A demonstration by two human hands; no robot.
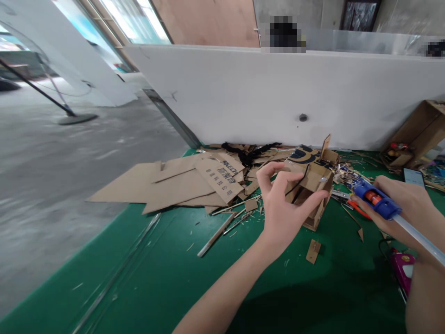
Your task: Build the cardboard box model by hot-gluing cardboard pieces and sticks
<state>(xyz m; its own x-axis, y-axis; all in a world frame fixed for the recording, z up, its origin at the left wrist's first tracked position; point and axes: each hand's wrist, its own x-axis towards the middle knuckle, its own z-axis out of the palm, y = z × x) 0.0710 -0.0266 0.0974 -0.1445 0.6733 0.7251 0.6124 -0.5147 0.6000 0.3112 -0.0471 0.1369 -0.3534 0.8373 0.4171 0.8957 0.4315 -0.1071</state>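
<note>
My left hand (281, 204) is bent around the near side of a small cardboard box (318, 178), thumb on its right edge and fingers at its upper left. A thin black strip (299, 183) crosses the box beside my index fingertip; whether I pinch it, I cannot tell. My right hand (406, 204) grips a blue glue gun (377, 199), its front end toward the box. A clear glue stick (420, 239) sticks out of its back. Red-handled pliers (359, 208) lie under the gun. A small cardboard piece (313, 251) rests on the green table before the box.
Flat cardboard sheets (184, 183), scraps and thin strips cover the table's far left. A white partition (243, 97) rises behind. At right are a cardboard tray (417, 130), a phone (413, 177) and a magenta device (403, 269). The table's left edge borders grey floor (86, 162).
</note>
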